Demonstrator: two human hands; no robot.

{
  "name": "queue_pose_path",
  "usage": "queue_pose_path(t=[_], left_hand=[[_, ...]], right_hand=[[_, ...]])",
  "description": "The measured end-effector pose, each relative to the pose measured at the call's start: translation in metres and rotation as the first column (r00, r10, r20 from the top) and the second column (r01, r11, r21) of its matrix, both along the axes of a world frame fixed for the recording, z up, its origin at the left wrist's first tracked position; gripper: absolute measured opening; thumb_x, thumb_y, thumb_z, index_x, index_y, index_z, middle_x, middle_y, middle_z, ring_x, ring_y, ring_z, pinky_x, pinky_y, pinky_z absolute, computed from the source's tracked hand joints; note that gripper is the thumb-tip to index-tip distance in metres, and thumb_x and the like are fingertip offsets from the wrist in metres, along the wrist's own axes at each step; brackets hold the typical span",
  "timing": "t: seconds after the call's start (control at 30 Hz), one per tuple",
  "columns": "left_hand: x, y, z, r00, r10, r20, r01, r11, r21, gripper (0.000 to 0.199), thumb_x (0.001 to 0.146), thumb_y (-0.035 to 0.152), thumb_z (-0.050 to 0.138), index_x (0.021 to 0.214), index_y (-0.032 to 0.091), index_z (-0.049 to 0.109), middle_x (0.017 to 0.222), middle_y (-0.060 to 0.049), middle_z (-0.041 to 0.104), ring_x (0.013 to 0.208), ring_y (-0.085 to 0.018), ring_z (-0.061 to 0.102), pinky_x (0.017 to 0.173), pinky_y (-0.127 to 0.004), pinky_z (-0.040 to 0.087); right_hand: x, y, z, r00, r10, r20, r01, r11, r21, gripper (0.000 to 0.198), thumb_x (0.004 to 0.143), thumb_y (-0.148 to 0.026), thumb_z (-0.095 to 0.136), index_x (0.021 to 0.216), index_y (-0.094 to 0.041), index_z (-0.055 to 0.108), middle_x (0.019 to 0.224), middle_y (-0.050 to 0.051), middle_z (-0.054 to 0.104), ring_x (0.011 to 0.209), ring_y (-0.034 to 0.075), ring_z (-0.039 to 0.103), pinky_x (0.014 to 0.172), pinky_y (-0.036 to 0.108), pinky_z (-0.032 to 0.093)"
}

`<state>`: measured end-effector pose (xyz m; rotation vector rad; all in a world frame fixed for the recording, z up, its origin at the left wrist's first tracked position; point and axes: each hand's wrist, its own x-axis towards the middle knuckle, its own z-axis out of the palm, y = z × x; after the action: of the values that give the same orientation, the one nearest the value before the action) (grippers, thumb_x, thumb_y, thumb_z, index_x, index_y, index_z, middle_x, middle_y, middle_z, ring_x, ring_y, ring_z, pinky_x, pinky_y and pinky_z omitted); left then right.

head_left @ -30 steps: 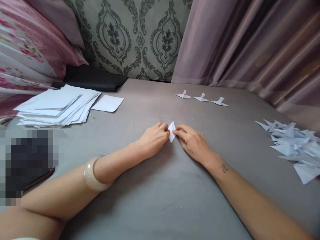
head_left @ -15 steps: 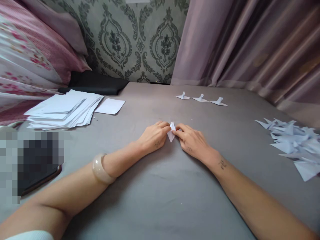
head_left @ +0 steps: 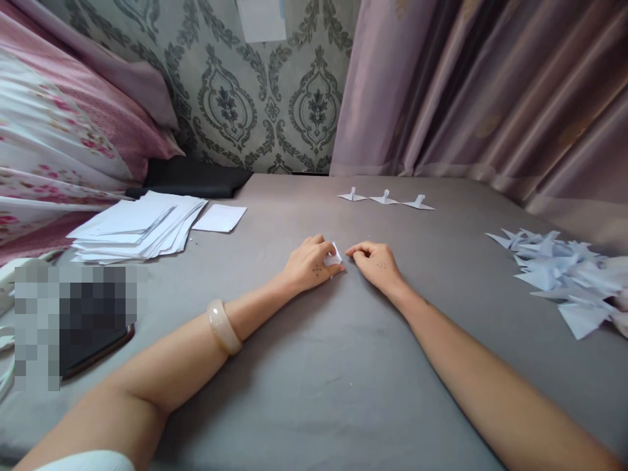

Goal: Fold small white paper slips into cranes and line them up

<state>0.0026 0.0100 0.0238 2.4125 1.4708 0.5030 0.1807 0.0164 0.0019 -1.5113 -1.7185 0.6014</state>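
Note:
In the middle of the grey table, my left hand (head_left: 313, 263) grips a small folded white paper piece (head_left: 335, 254) between thumb and fingers. Part of the paper is hidden behind the fingers; its pointed end sticks out to the right. My right hand (head_left: 377, 263) is a short gap to the right of the paper, apart from it. Its fingers are curled together, and nothing shows in them. Three folded paper cranes (head_left: 386, 197) stand in a row farther back. A heap of folded paper cranes (head_left: 564, 265) lies at the right.
A stack of white paper sheets (head_left: 132, 229) lies at the left, with a smaller pile of square paper (head_left: 220, 218) beside it. A dark phone-like device (head_left: 93, 327), partly pixelated, is nearer on the left. Black folded cloth (head_left: 196, 178) lies at the back, with curtains (head_left: 417, 85) behind the table.
My right hand has let go of the folded paper and moved slightly right. The paper has turned in my left hand, whose thumb now reaches under it. The view has tilted up slightly.

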Motion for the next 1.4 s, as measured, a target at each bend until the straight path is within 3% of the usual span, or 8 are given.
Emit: queue_pose_path(t=[0.3,0.47,0.67,0.77,0.87,0.97,1.17,1.4], left_hand=[[0.018,-0.006,0.005,0.947,0.002,-0.322,0.087,0.961,0.262,0.028,0.084,0.03,0.046,0.082,0.011,0.067,0.086,-0.014,0.065,0.09,-0.029,0.056,0.075,-0.039,0.042],[0.016,-0.009,0.004,0.949,-0.004,-0.316,0.098,0.955,0.281,0.03,0.084,0.023,0.041,0.078,0.011,0.068,0.078,-0.015,0.067,0.079,-0.026,0.059,0.073,-0.037,0.041],[-0.002,0.003,0.009,0.963,0.201,0.177,-0.199,0.98,-0.029,0.025,0.077,0.029,0.049,0.07,0.016,0.069,0.061,-0.005,0.061,0.059,-0.016,0.054,0.058,-0.027,0.036],[-0.008,0.01,0.009,0.803,0.371,0.467,-0.238,0.917,-0.319,0.023,0.071,0.031,0.053,0.067,0.014,0.068,0.054,-0.001,0.055,0.052,-0.013,0.048,0.05,-0.023,0.032],[-0.006,0.012,0.006,0.603,0.473,0.643,-0.134,0.854,-0.502,0.019,0.067,0.03,0.057,0.063,0.013,0.064,0.056,-0.002,0.056,0.053,-0.011,0.049,0.05,-0.021,0.035],[-0.001,0.009,0.004,0.503,0.493,0.71,-0.064,0.84,-0.539,0.015,0.065,0.027,0.058,0.062,0.013,0.064,0.063,-0.004,0.059,0.058,-0.011,0.052,0.055,-0.021,0.04],[0.005,0.002,0.006,0.468,0.531,0.707,-0.083,0.822,-0.563,0.014,0.064,0.023,0.057,0.062,0.012,0.064,0.061,-0.002,0.058,0.057,-0.01,0.05,0.055,-0.021,0.039],[0.005,-0.002,0.011,0.521,0.503,0.689,-0.068,0.829,-0.554,0.015,0.068,0.024,0.058,0.067,0.011,0.066,0.065,-0.004,0.062,0.062,-0.011,0.055,0.058,-0.022,0.04]], right_hand=[[-0.005,-0.001,0.001,0.999,-0.012,0.039,0.012,1.0,-0.006,0.027,0.071,-0.013,0.047,0.076,-0.018,0.073,0.079,0.005,0.073,0.07,0.016,0.064,0.072,0.029,0.048],[-0.006,-0.002,0.001,0.998,0.005,0.068,-0.007,1.0,0.026,0.026,0.071,-0.016,0.048,0.077,-0.019,0.073,0.078,0.004,0.072,0.067,0.015,0.061,0.071,0.029,0.047],[-0.007,-0.006,0.002,0.997,0.036,0.068,-0.039,0.999,0.029,0.023,0.072,-0.02,0.05,0.078,-0.02,0.073,0.082,0.003,0.072,0.068,0.015,0.061,0.072,0.03,0.048],[-0.01,-0.007,0.003,0.997,0.078,0.021,-0.078,0.997,0.018,0.022,0.073,-0.02,0.051,0.082,-0.021,0.072,0.083,0.003,0.072,0.07,0.015,0.062,0.074,0.031,0.048],[-0.013,-0.006,0.007,0.984,0.075,-0.164,-0.082,0.996,-0.042,0.018,0.075,-0.024,0.055,0.085,-0.018,0.069,0.082,0.004,0.072,0.071,0.016,0.065,0.072,0.03,0.05],[-0.017,-0.005,0.013,0.913,-0.014,-0.407,-0.059,0.984,-0.167,0.017,0.075,-0.026,0.057,0.086,-0.017,0.065,0.083,0.006,0.071,0.069,0.016,0.067,0.06,0.027,0.05],[-0.022,-0.011,0.023,0.749,-0.031,-0.662,-0.168,0.957,-0.235,0.02,0.076,-0.026,0.055,0.093,-0.016,0.06,0.089,0.008,0.069,0.072,0.016,0.066,0.052,0.023,0.049],[-0.025,-0.012,0.019,0.822,-0.014,-0.569,-0.066,0.991,-0.12,0.033,0.068,-0.038,0.069,0.092,-0.017,0.06,0.081,0.005,0.068,0.07,0.015,0.063,0.053,0.024,0.048]])
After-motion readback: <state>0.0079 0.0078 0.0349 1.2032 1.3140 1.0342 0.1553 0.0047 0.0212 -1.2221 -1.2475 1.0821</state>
